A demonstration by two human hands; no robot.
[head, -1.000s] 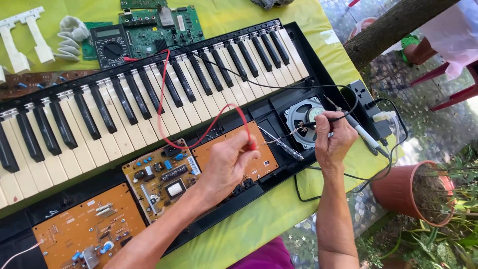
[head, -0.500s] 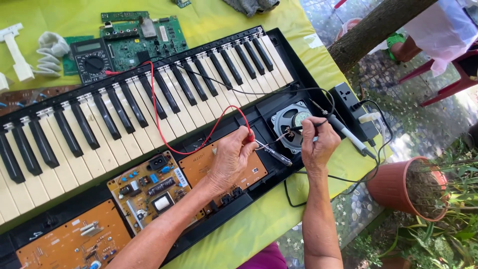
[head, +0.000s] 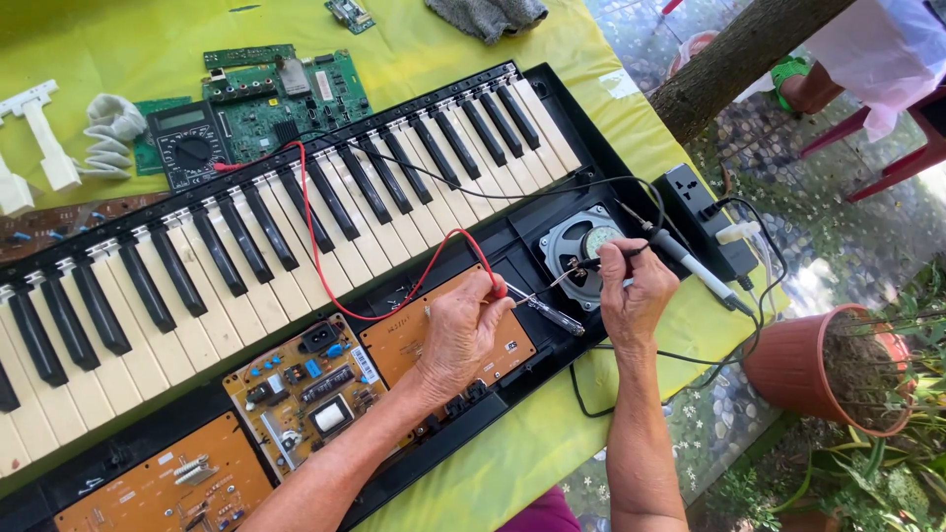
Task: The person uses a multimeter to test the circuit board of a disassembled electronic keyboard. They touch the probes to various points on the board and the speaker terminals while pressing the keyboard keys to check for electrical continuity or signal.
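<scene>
An opened black electronic keyboard lies on a yellow-green cloth. My left hand pinches a red test probe over an orange circuit board; its red lead runs up to a black multimeter. My right hand holds a black test probe against the round speaker at the keyboard's right end. A screwdriver lies between my hands.
A soldering iron and a black power strip sit right of the speaker. Green circuit boards and white plastic parts lie at the back. A terracotta pot and tree trunk stand off the table's right.
My view has drifted, so the keyboard sits lower and further left. Both hands stay on their probes, the right one settling at the speaker's terminal.
</scene>
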